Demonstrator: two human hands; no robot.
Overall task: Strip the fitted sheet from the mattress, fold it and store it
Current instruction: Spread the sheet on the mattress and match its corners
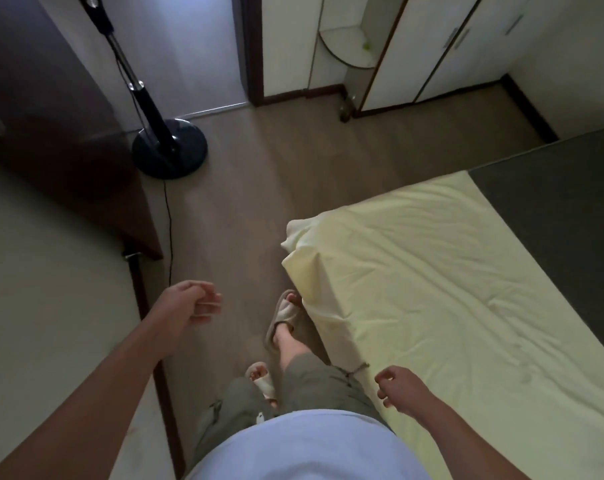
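Pale-yellow fitted sheet covers the near part of the bed. The dark surface beyond it is apparently the bare mattress. We hold nothing: left hand and right hand hang with fingers loosely curled, free, we judge, to grip the bunched sheet corner ahead.

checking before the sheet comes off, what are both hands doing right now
Left hand: open, fingers loosely curled, holding nothing.
Right hand: open, loosely curled near the fitted sheet, holding nothing.
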